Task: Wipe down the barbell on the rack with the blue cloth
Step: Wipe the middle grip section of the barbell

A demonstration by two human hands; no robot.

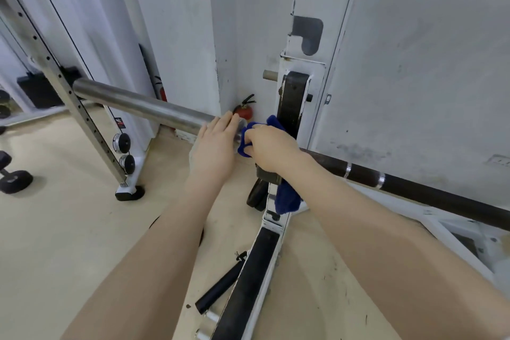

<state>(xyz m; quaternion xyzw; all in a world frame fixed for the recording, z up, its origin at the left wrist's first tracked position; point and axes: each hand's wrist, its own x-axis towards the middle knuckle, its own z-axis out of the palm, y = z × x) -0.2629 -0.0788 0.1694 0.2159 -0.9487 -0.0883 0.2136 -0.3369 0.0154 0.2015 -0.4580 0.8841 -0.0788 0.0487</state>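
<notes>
The barbell lies across the white rack [300, 69]. Its silver sleeve [138, 103] points to the left and its dark shaft [414, 186] runs off to the right. My left hand [216, 145] rests flat over the inner end of the sleeve, by the collar. My right hand [269, 148] is closed on the blue cloth [287, 199], pressing it round the bar just beside the rack upright. Part of the cloth bunches at my fingers and a tail hangs down below my wrist.
A red fire extinguisher [244, 110] stands in the wall corner behind the bar. A slanted white frame [82, 119] stands at left, with dumbbells [12, 178] on the floor. A black handle [220, 284] lies by the rack's base rail [248, 292].
</notes>
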